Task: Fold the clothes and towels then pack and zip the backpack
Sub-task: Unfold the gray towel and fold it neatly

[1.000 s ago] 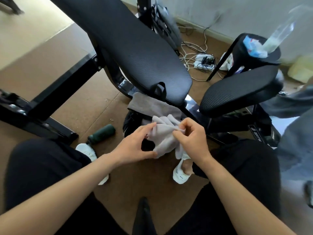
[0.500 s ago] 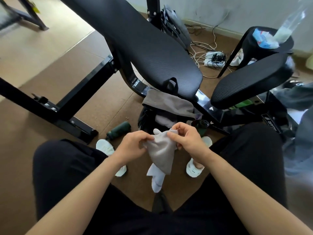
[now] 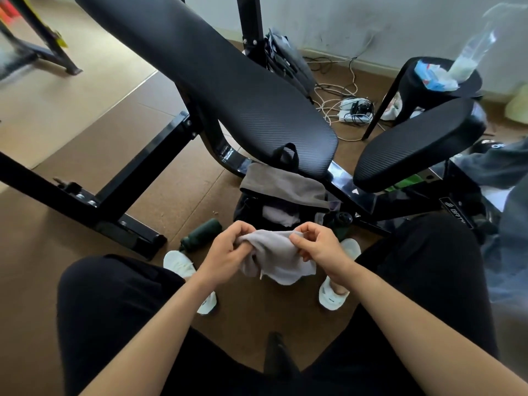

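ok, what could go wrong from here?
1. Both the left hand and right hand grip only the top edge of the cloth. The rest hangs bunched in mid-air, so the fold may come out crooked or slip to the floor.
2. A towel lies across the open backpack. It may block packing or snag the zip.
3. The bottle lies by the left shoe and could get kicked.
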Demonstrator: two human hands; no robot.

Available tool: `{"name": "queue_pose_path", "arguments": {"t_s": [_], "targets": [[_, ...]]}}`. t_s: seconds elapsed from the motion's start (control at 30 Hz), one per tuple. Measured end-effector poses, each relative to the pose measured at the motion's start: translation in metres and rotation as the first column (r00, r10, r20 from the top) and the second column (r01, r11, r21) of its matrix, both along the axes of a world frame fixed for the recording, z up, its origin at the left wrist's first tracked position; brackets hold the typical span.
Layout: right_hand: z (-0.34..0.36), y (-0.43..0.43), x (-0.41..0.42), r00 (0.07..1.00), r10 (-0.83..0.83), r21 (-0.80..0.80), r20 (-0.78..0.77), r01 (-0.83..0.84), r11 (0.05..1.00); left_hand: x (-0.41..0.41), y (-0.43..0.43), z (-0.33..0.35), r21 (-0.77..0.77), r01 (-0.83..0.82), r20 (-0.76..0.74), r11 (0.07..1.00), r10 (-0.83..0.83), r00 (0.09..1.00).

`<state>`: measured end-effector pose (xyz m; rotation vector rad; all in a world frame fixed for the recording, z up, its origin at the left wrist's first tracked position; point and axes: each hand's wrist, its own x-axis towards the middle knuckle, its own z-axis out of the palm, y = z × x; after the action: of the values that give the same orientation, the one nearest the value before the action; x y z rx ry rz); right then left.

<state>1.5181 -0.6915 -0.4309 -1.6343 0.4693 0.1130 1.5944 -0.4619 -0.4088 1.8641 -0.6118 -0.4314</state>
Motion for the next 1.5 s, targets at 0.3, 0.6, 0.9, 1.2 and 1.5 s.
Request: {"name": "queue_pose_path", "arguments": {"t_s": [0.3, 0.6, 0.9, 1.2, 1.5], "targets": [[-0.003, 0.025, -0.006, 0.980, 0.196, -0.104, -0.009, -0.196, 0.975, -0.004, -0.008, 0.011, 0.025, -0.127, -0.187, 0.992, 0.129, 0.974], [-0.023, 0.067, 0.000, 0.954, 0.290, -0.277, -0.081, -0.301, 0.913, -0.003, -0.003, 0.018, -0.105, -0.190, -0.394, 0.976, 0.135, 0.909], [-0.030, 0.051, 0.016, 0.983, 0.180, -0.190, -0.038, -0.184, 0.965, 0.013, 0.009, 0.018, -0.117, -0.473, -0.487, 0.873, 0.364, 0.794], [-0.005, 0.028, 0.015, 0.964, 0.263, -0.371, 0.037, -0.232, 0.899, 0.032, 0.021, 0.003, -0.015, -0.673, -0.468, 0.739, 0.590, 0.658], [-0.019, 0.008, 0.017, 0.966, 0.253, -0.521, -0.055, -0.244, 0.818, 0.035, 0.025, 0.012, -0.060, -0.807, -0.507, 0.587, 0.679, 0.532]]}}
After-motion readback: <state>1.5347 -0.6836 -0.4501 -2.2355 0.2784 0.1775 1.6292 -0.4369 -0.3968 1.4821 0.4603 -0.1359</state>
